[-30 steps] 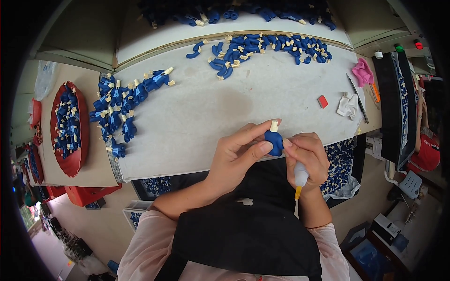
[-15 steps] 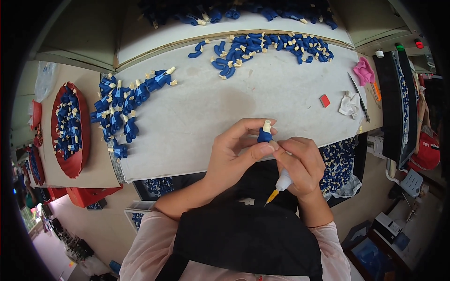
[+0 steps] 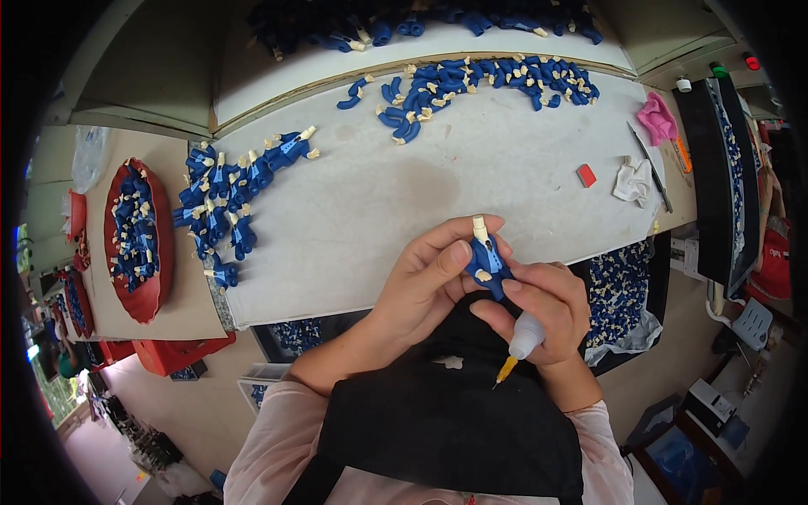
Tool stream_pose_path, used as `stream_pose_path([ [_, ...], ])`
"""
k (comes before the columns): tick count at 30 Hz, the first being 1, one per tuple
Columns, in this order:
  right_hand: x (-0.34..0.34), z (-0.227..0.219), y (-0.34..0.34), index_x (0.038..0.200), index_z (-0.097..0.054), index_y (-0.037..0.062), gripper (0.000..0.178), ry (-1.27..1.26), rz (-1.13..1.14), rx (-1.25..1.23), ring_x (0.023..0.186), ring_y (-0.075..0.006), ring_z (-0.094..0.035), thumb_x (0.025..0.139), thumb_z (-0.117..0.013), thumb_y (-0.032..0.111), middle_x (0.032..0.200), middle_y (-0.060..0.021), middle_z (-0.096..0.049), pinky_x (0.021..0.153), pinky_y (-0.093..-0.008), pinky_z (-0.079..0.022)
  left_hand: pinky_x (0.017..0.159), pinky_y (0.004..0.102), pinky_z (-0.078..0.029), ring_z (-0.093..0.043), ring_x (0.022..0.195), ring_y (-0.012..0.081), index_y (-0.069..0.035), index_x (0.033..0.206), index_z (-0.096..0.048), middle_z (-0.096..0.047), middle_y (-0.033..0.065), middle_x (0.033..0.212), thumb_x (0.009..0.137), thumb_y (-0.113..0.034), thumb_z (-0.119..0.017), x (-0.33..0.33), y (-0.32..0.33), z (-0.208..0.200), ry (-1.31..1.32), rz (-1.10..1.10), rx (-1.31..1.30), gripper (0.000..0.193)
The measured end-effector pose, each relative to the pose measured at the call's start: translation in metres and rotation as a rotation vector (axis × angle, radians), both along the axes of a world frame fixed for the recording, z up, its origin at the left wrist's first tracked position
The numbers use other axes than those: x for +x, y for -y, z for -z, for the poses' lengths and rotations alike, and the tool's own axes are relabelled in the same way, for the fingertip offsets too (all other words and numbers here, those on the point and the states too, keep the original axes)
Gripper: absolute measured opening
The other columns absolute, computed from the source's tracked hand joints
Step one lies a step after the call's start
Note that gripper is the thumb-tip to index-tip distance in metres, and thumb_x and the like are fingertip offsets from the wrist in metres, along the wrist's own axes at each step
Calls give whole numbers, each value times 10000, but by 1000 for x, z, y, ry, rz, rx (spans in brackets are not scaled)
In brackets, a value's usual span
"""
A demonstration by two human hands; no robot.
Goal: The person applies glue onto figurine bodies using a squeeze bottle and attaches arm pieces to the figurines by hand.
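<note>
Between the thumb and fingers of my left hand (image 3: 425, 273) is a headless figurine body (image 3: 486, 254) in a blue suit, with a cream neck peg pointing up and one cream hand showing at its side. My right hand (image 3: 551, 303) grips a small whitish needle-tip squeeze bottle (image 3: 527, 333), its amber tip pointing down toward my black apron. The right fingers also touch or nearly touch the figurine's lower end; exact contact is hard to make out. Both hands are just over the table's near edge.
Figurine bodies (image 3: 223, 189) are grouped on the table's left, loose blue arms (image 3: 454, 84) at the back. A red tray (image 3: 164, 252) of figurines stands left. Toward the right lie a red block (image 3: 587, 175), a white cloth (image 3: 631, 181), a thin dark tool (image 3: 648, 164) and pink material (image 3: 656, 119).
The figurine has turned, so its suit front and one cream hand now show. My right hand and the bottle have shifted slightly down and right.
</note>
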State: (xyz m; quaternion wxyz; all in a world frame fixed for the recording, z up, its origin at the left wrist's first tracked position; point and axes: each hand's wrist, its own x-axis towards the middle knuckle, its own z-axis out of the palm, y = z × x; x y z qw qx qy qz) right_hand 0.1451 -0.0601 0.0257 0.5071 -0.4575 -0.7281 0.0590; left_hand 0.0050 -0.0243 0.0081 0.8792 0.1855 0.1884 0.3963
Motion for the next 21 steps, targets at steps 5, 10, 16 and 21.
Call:
stream_pose_path([
  [5,3,6,3,879,-597,52,350,47,33,4,556,-177,-530,561,-741,79,825,-79,-544,434,-241,-382,750,251,-441,-535,898,144,-17,1150,-440,-543,98,990,873,-237,-455,1,1,3,74,10,-22,353],
  [10,3,2,7,851,-581,46,276,97,47,-95,696,-185,-558,620,-731,59,866,-94,-512,554,-244,-458,729,246,-441,-536,887,139,-24,1126,-453,-543,92,980,873,-242,-456,2,2,2,20,-26,19,334],
  [16,2,6,9,856,-579,46,286,70,55,-106,708,-183,-561,612,-729,31,870,-95,-512,567,-249,-462,735,256,-442,-536,885,139,-35,1087,-467,-543,77,958,871,-256,-461,3,3,-1,-57,-49,54,309],
  [21,0,5,9,854,-578,49,291,79,55,-114,709,-186,-561,607,-731,27,872,-94,-513,575,-250,-463,737,255,-438,-533,884,136,-41,1070,-471,-538,70,947,868,-259,-467,2,3,-2,-84,-56,75,297],
])
